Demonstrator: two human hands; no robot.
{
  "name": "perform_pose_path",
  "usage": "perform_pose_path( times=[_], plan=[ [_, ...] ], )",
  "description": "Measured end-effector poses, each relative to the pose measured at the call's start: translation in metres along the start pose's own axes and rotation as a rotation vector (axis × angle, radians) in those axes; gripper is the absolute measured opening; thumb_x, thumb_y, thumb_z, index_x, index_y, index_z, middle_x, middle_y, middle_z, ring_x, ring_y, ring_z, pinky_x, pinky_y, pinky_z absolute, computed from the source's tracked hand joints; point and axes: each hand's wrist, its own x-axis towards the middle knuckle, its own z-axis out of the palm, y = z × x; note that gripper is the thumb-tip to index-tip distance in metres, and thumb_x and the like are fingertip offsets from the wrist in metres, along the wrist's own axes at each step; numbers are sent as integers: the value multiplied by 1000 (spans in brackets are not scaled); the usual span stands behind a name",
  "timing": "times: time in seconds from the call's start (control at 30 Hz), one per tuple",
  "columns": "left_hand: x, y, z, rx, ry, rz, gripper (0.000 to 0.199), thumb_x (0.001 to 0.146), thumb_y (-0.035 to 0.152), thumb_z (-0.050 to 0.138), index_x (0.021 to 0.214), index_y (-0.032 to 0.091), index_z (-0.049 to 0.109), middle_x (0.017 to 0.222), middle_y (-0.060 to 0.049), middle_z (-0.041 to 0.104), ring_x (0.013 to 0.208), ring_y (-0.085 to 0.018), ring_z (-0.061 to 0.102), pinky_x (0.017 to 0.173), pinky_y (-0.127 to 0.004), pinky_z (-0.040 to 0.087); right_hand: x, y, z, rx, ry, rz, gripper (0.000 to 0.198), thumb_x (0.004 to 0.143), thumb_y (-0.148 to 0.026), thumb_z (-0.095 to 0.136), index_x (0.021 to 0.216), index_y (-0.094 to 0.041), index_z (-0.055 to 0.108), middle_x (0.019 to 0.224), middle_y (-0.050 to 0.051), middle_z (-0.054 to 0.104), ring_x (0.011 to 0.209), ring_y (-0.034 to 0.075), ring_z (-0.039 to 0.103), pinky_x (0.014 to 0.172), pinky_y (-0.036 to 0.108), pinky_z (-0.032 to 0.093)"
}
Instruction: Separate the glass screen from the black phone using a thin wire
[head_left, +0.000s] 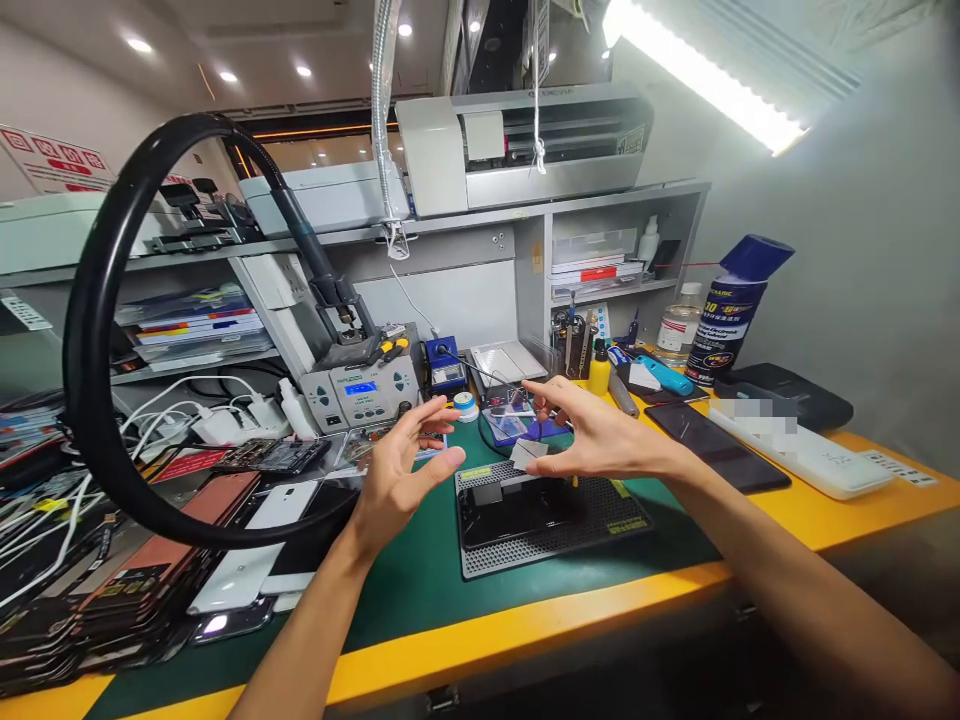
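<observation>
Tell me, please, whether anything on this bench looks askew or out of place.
The blue cap on the spray can looks askew, tilted relative to the can's body. White cables at the left lie tangled. No spill shows.

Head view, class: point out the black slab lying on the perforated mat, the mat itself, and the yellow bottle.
Black slab (517, 516): head view, glossy upper face.
Perforated mat (611, 506): head view, bare area right of the slab.
Yellow bottle (598, 375): head view, middle of its body.
</observation>
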Motion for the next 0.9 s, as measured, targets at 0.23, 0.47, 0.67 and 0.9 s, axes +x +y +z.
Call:
perform_pose_path(
  times=[0.23, 0.47, 0.67, 0.9],
  plan=[
    [0, -8, 11, -190, -125, -81, 82, 75, 35, 83, 147, 23, 46, 147, -17, 54, 124, -33, 57, 94, -42, 49, -3, -17, 17, 94, -129, -41, 79, 69, -47, 85, 136, -21, 53, 120, 9, 66, 100, 23, 65, 86, 38, 57],
    [-2, -1, 17, -346, -42, -159, 65, 75, 37, 82, 132, 19, 56, 132, -17, 65, 120, -33, 60, 96, -44, 49, -2, -22, 23, 176, -161, -37, 69, 68, -50, 86, 125, -19, 61, 115, 7, 71, 90, 19, 68, 78, 31, 60],
    [6, -3, 0, -458, 231, -212, 50, 83, 42, 74, 124, 18, 58, 128, -15, 68, 116, -29, 62, 93, -41, 50, 1, -14, 14, 190, -5, -121, 34, 79, -38, 81, 108, -21, 74, 111, 7, 75, 102, 21, 69, 91, 36, 55],
    [12, -10, -10, -494, 380, -313, 42, 78, 44, 79, 106, 15, 66, 118, -15, 73, 101, -23, 68, 84, -34, 54, 6, -8, 22, 124, 199, -227, 16, 89, -31, 71, 89, -17, 78, 84, 8, 77, 77, 19, 69, 72, 33, 56]
  ],
)
